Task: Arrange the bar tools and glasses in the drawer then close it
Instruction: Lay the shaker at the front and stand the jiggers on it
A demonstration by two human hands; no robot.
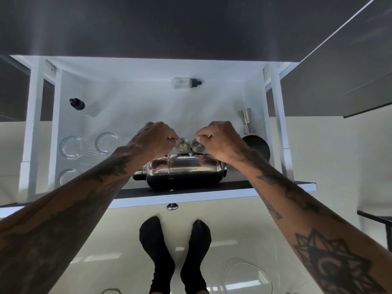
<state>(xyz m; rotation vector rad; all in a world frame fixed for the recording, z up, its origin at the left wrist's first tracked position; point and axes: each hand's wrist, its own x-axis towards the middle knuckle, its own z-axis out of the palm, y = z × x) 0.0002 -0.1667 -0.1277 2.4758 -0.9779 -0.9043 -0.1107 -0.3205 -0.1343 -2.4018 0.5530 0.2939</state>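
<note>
Fingers of the left hand are pinched on the rim of a small metal cup. A second small metal cup is pinched the same way by the right hand. Both hands are curled tight, and the two cups are held side by side, touching or almost touching, with their open tops turned up.

Both cups are held over the middle of an open white drawer, just behind a big shiny metal flask that is laid on its side at the front edge. A dark round cup is seen just right of the right hand. A silver measuring cup with two ends is laid behind it, near the right wall.

A clear dropper bottle with a black top is laid on its side near the back of the drawer. Another dropper bottle is laid at the left, well apart from the first. Three clear glasses are stood at the left front: one by the left wall, one beside it, and one partly hidden by the left arm.

A small metal knob is seen on the drawer front. Two feet in black socks are seen on the shiny pale floor below.
</note>
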